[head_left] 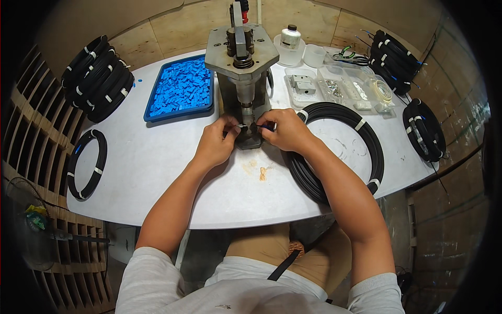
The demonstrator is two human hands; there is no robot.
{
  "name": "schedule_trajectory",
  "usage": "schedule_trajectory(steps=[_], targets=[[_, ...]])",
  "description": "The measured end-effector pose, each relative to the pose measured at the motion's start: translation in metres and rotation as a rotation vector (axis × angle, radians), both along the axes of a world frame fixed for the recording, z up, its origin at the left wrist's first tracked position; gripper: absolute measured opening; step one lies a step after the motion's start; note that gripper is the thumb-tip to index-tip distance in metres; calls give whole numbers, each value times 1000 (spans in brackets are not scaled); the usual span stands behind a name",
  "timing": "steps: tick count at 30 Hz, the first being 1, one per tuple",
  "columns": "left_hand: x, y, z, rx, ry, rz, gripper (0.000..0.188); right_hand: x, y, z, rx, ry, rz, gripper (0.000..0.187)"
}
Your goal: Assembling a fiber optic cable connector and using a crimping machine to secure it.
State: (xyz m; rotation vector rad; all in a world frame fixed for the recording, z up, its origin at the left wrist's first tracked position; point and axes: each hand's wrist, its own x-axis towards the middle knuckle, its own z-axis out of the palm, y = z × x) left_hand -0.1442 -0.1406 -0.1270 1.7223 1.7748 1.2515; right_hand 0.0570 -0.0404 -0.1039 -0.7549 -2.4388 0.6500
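Observation:
A grey metal bench press [241, 68] stands upright at the middle of the table, its ram coming down between my hands. My left hand [218, 140] is closed in a pinch at the left of the press's lower end, on a small silvery piece [242, 125] too small to name. On the other side, my right hand [286, 131] pinches a thin dark cable end with some blue on it [267, 127], pointed toward the press. A large coil of black cable [374, 152] lies beneath my right forearm.
Blue plastic pieces fill a dark blue tray [148, 116] left of the press. Stacked black coils [99, 78] stand at the far left, a single coil [100, 162] nearer. Clear boxes of small parts [334, 90], a white bottle [291, 37] and more coils [393, 60] are at the right.

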Motion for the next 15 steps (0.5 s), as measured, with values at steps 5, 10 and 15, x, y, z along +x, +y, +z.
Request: schedule_trajectory(steps=[5,10,15], targets=[[0,0,1,-15,-8,5,18,0,-1,1,-32,-10,-5,24],[1,0,1,20,9,9,18,0,-2,1,-38,10,-8,23],[1,-1,1,32,8,9,18,-1,-2,0,-27,-11,-15,21]])
